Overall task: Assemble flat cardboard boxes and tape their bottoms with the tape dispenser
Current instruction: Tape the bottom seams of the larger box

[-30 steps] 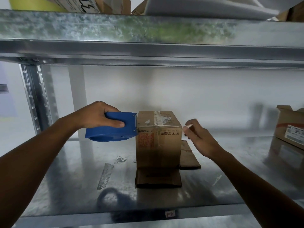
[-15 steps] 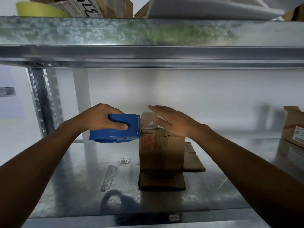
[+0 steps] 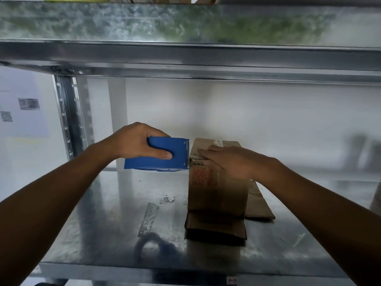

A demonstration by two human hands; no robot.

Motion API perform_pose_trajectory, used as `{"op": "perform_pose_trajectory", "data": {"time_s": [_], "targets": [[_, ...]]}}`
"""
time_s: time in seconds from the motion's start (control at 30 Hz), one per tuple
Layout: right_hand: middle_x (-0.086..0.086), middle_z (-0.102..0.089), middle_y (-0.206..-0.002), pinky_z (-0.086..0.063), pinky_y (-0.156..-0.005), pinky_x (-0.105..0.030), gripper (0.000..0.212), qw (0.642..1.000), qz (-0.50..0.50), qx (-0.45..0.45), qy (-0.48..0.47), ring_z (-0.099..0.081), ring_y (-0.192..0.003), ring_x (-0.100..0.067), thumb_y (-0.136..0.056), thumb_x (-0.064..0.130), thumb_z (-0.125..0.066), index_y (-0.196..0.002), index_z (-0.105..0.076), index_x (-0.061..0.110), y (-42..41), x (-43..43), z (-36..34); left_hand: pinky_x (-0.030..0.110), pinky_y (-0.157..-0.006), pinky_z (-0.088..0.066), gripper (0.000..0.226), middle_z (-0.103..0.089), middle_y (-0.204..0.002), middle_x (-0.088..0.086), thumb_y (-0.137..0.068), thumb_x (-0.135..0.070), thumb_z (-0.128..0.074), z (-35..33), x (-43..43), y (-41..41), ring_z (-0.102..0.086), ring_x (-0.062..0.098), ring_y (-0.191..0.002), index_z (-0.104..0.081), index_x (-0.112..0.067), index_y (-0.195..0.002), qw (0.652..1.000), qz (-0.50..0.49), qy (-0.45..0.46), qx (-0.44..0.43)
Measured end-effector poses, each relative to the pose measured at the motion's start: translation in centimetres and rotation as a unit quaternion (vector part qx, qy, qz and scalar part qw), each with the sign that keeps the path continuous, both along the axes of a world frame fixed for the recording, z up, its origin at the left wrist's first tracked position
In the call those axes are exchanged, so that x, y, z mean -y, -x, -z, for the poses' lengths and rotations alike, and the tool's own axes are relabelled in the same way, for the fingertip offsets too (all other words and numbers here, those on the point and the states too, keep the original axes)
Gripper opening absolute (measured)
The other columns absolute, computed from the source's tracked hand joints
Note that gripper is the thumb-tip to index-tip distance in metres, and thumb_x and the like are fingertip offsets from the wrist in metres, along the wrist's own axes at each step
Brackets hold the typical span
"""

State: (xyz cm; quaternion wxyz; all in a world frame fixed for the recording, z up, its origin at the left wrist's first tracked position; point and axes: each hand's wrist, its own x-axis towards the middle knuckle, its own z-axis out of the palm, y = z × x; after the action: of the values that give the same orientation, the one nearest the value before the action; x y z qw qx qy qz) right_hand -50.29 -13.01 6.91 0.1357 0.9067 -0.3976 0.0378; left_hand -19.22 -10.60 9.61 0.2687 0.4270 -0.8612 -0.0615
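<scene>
Grip of left hand (image 3: pixel 132 142) curled round blue tape dispenser (image 3: pixel 177 148), toothed edge at top left of cardboard box (image 3: pixel 216 195). Grip of right hand (image 3: pixel 231 162) apart, flat atop box.

I see a galvanised metal shelf (image 3: pixel 99 240) with a strip of old tape (image 3: pixel 148 218) stuck flat on it and a torn scrap (image 3: pixel 168 199) just beyond. A perforated upright (image 3: pixel 68 114) stands at left, the upper shelf (image 3: pixel 185 23) overhead, and printed sheets (image 3: pixel 28 104) on the far-left wall.
</scene>
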Motion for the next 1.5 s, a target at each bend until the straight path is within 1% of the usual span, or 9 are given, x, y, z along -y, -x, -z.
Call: {"op": "perform_pose_trajectory", "data": {"time_s": [0.23,0.37,0.57,0.73,0.8,0.93,1.07,1.33,1.5], "targets": [[0.006,-0.047,-0.146,-0.051,-0.094,-0.046,0.055,0.996,0.026,0.042,0.073,-0.057,-0.121,-0.024,-0.104,0.058,-0.017,-0.153,-0.032,0.036,-1.9,-1.2,1.5,0.021,-0.080,-0.056,0.058,-0.067,-0.102,-0.041,-0.065,-0.092,-0.060,0.2,-0.4,-0.2,-0.067,-0.010,-0.091,-0.059,-0.069,-0.118,0.997,-0.020,0.076,0.020],[0.009,-0.048,-0.147,-0.054,-0.091,-0.047,0.054,0.992,0.031,0.049,0.108,-0.059,-0.120,-0.022,-0.103,0.057,-0.012,-0.153,-0.028,0.043,-2.0,-1.2,2.0,0.017,-0.075,-0.054,0.064,-0.067,-0.100,-0.042,-0.063,-0.096,-0.055,0.0,-0.6,-0.3,-0.066,-0.010,-0.088,-0.056,-0.066,-0.121,0.995,-0.027,0.097,0.024],[0.011,-0.051,-0.143,-0.052,-0.095,-0.045,0.049,0.995,0.035,0.056,0.081,-0.060,-0.120,-0.024,-0.105,0.057,-0.017,-0.151,-0.031,0.050,-2.4,-1.1,1.8,0.023,-0.069,-0.056,0.064,-0.071,-0.092,-0.033,-0.068,-0.088,-0.061,1.0,0.0,-0.2,-0.068,-0.005,-0.080,-0.070,-0.048,-0.117,0.996,-0.030,0.066,0.051],[0.012,-0.052,-0.141,-0.052,-0.092,-0.043,0.048,0.994,0.044,0.057,0.084,-0.060,-0.119,-0.025,-0.104,0.058,-0.016,-0.150,-0.031,0.051,-2.9,-1.3,1.8,0.025,-0.070,-0.057,0.058,-0.072,-0.092,-0.031,-0.069,-0.085,-0.064,0.4,-0.2,-0.5,-0.069,-0.003,-0.082,-0.072,-0.048,-0.113,0.997,-0.038,0.041,0.060],[0.013,-0.050,-0.143,-0.052,-0.093,-0.044,0.048,0.994,0.047,0.057,0.086,-0.060,-0.120,-0.025,-0.105,0.057,-0.015,-0.151,-0.030,0.051,-2.8,-1.5,1.9,0.025,-0.072,-0.057,0.059,-0.073,-0.096,-0.029,-0.071,-0.081,-0.067,0.2,-0.6,-0.8,-0.070,-0.002,-0.086,-0.071,-0.045,-0.117,0.998,-0.024,0.031,0.050],[0.014,-0.048,-0.147,-0.051,-0.094,-0.043,0.049,0.994,0.049,0.060,0.083,-0.058,-0.123,-0.023,-0.105,0.057,-0.015,-0.152,-0.028,0.051,-2.6,-1.6,1.8,0.042,-0.083,-0.061,0.064,-0.076,-0.105,-0.017,-0.070,-0.076,-0.074,1.0,-1.1,-2.1,-0.073,0.008,-0.093,-0.072,-0.037,-0.121,1.000,-0.006,0.006,-0.010],[0.014,-0.048,-0.146,-0.051,-0.095,-0.043,0.050,0.994,0.048,0.058,0.085,-0.058,-0.123,-0.023,-0.105,0.057,-0.015,-0.152,-0.028,0.050,-2.6,-1.7,1.7,0.041,-0.084,-0.062,0.059,-0.076,-0.105,-0.017,-0.071,-0.072,-0.076,1.2,-1.1,-3.2,-0.073,0.008,-0.094,-0.072,-0.039,-0.120,1.000,-0.009,-0.010,-0.024],[0.013,-0.051,-0.143,-0.051,-0.095,-0.044,0.051,0.993,0.052,0.057,0.091,-0.059,-0.121,-0.022,-0.104,0.057,-0.013,-0.152,-0.030,0.049,-2.6,-1.6,1.8,0.029,-0.074,-0.058,0.056,-0.072,-0.086,-0.028,-0.067,-0.089,-0.061,0.4,-0.5,-0.3,-0.066,-0.003,-0.081,-0.072,-0.050,-0.105,0.988,-0.105,0.023,0.107],[0.011,-0.048,-0.149,-0.049,-0.100,-0.044,0.048,0.995,0.053,0.052,0.069,-0.056,-0.126,-0.023,-0.106,0.055,-0.018,-0.152,-0.031,0.049,-2.8,-1.3,1.6,0.027,-0.074,-0.054,0.077,-0.072,-0.097,-0.026,-0.063,-0.096,-0.051,0.1,-0.3,0.4,-0.061,0.001,-0.078,-0.068,-0.050,-0.122,0.963,-0.147,0.139,0.180]]}}
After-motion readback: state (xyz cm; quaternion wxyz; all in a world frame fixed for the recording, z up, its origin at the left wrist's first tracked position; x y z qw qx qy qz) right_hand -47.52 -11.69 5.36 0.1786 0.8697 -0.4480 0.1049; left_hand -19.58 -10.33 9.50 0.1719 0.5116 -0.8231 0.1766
